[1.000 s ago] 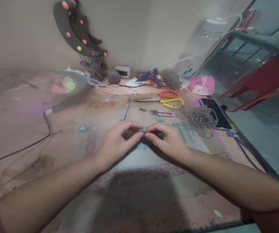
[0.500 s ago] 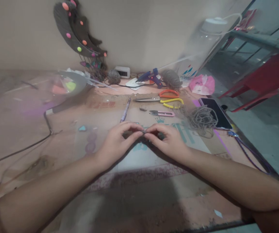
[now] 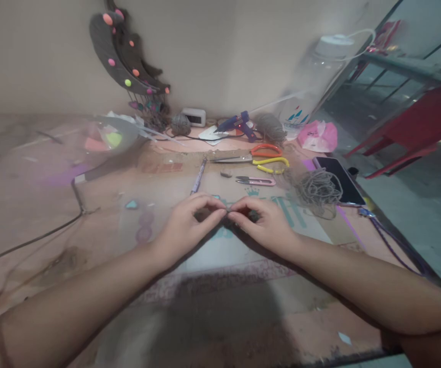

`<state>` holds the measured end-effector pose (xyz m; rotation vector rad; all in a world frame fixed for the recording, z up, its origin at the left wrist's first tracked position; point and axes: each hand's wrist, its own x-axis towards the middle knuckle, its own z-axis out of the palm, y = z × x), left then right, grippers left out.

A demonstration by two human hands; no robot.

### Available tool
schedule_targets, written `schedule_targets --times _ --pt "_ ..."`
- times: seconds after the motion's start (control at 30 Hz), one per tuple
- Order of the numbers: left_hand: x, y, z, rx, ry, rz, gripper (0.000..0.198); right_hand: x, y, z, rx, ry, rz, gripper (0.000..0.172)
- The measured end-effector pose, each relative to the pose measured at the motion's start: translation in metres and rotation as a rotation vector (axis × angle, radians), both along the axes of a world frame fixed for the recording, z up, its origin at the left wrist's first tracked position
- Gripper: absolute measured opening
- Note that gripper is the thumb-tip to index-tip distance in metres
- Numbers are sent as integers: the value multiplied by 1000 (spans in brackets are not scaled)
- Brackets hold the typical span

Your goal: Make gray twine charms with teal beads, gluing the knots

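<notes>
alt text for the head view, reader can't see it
The left hand and right hand pinch a tiny dark item, hard to identify, over a table. Beyond are a pen, scissors, pink snips and a glue gun; grey yarn and a phone sit at right.

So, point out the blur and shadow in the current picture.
Head view: the far left of the table is smeared; head view: dark shadow between the forearms; head view: the grey piece between left hand and right hand looks too soft to identify.
</notes>
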<state>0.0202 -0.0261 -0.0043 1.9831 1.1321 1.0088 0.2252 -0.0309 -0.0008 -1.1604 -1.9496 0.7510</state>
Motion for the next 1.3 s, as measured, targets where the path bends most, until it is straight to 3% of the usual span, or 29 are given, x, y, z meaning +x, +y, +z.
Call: schedule_targets --times 0.13,0.3,0.47,0.7,0.93,1.17,1.3 --pt "0 0 1 13 -20 -18 8 3 1 2 -104 76 6 18" --pt "-1 -2 -1 51 -135 54 7 6 7 3 -409 256 27 52" --pt "-2 -5 -1 127 -186 51 5 2 10 -1 -823 618 165 47" --pt "-1 -8 2 233 -192 1 7 0 9 -2 -1047 777 254 46" --pt "0 -8 1 219 -168 -7 6 1 13 -2 -1027 814 240 53" --pt "2 -6 0 223 -91 -21 11 1 18 -2 -851 804 103 36" --pt "3 -5 -3 176 -15 -6 12 2 21 2 -735 722 86 40"
